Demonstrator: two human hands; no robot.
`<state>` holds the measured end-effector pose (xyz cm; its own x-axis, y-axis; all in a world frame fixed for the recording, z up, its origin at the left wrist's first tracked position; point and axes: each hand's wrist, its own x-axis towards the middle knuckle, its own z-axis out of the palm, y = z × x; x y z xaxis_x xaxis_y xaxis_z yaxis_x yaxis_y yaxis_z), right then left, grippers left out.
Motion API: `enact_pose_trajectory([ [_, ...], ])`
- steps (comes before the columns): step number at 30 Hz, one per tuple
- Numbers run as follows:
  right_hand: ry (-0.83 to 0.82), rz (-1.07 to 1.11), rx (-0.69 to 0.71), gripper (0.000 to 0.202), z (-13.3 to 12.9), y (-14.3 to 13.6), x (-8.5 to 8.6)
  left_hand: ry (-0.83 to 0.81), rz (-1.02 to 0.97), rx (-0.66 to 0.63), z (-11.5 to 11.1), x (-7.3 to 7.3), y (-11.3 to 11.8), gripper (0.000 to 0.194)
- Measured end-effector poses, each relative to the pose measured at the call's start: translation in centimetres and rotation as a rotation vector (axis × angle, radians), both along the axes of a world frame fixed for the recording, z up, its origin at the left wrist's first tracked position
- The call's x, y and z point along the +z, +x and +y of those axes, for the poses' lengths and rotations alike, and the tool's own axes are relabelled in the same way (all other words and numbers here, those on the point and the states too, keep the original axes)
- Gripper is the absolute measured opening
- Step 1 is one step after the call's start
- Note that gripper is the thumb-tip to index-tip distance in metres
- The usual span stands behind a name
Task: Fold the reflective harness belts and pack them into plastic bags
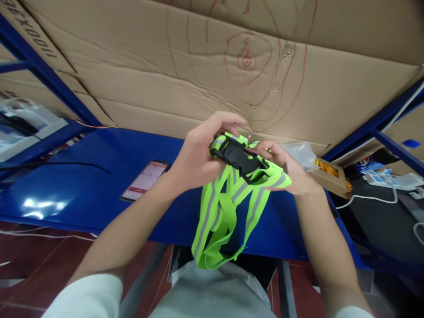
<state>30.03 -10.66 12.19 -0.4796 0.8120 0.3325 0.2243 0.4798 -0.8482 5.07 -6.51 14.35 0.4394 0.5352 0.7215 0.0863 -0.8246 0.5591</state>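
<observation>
Between my two hands is a neon yellow-green reflective strap harness with grey stripes, its loops hanging down past the front edge of the blue table. A black plastic side-release buckle joins its webbing and faces up toward me, with its two halves together. My left hand is closed around the buckle's left end and the webbing there. On the other side, my right hand grips the webbing by the buckle's right end; some of its fingers are hidden behind the straps.
A phone with a lit screen lies on the blue table, left of my forearm. Cardboard with red drawn rings stands behind. At right are a clear plastic bag and an open carton. A black cable crosses the left side.
</observation>
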Motion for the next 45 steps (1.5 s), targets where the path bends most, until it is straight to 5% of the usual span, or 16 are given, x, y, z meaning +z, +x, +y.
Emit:
enact_pose_trajectory([
  [3,-0.203,0.190,-0.071,0.074,1.5,0.1,-0.4,-0.410,-0.131,-0.259,2.4,-0.7,0.8,0.043],
  [7,-0.342,0.318,-0.106,0.044,2.6,-0.9,-1.8,-0.901,-0.236,-0.438,4.3,-4.6,1.0,0.068],
  [11,-0.519,0.569,-0.152,0.030,2.9,-1.8,-4.9,-1.055,-0.304,-0.585,4.0,-9.5,0.7,0.110],
  [15,-0.688,0.819,-0.170,0.026,2.2,-2.1,-7.4,-1.101,-0.326,-0.636,3.1,-11.9,0.9,0.132],
  [20,-0.666,0.777,-0.201,0.033,0.9,-1.6,-8.0,-1.134,-0.272,-0.639,3.0,-12.0,1.3,0.115],
  [25,-0.527,0.601,-0.248,0.041,0.1,-1.9,-8.3,-1.140,-0.230,-0.459,2.3,-11.9,2.1,0.057],
  [28,-0.401,0.434,-0.280,0.036,-0.2,-1.9,-8.5,-1.163,-0.407,-0.502,2.1,-11.4,1.9,0.038],
  [32,-0.250,0.224,-0.282,0.037,-0.4,-1.3,-8.4,-1.291,-0.375,-0.671,2.3,-10.5,1.0,0.038],
  [37,-0.325,0.272,-0.265,0.051,-0.6,0.0,-8.1,-1.296,-0.287,-0.672,2.1,-9.9,0.5,0.035],
  [41,-0.441,0.415,-0.112,0.062,-0.7,1.5,-7.7,-1.258,-0.163,-0.595,2.0,-9.4,0.2,0.036],
  [45,-0.366,0.331,-0.039,0.071,-0.6,2.3,-7.1,-1.113,-0.105,-0.442,2.2,-8.7,-0.3,0.044],
])
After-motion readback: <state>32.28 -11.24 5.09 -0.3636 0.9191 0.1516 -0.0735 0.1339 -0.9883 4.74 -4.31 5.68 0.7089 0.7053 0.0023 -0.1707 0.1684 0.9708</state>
